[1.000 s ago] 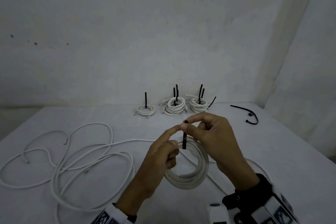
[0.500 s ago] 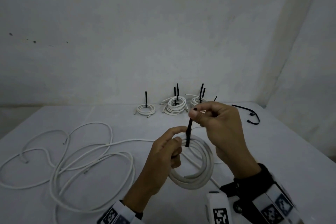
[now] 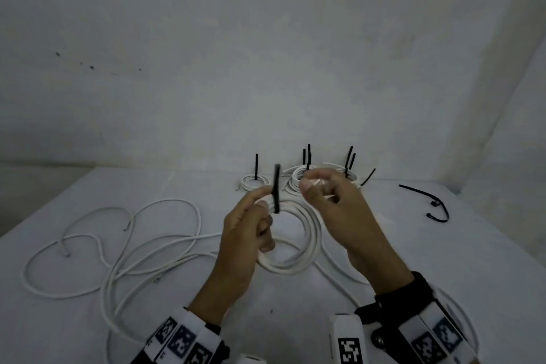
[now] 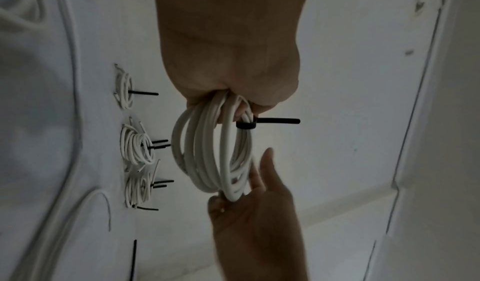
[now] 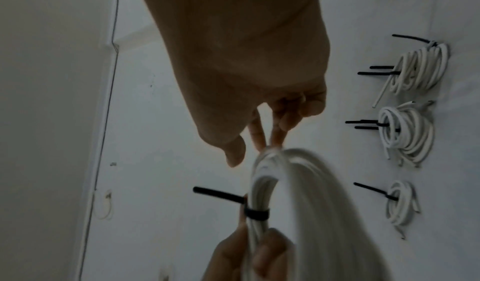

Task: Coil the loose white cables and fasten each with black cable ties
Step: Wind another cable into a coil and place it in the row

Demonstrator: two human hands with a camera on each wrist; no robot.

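Where tied coils [image 3: 298, 179] sit, hands perhaps overlap them.

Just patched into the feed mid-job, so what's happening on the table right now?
A person is bundling white cables. The left hand grips a white coil that already has a black cable tie cinched around it, tail sticking out. The right hand touches the coil's far side with straight fingers, off the tie. Three tied coils sit at the back of the table, loose white cable lies to the left, and a spare black tie lies to the right.
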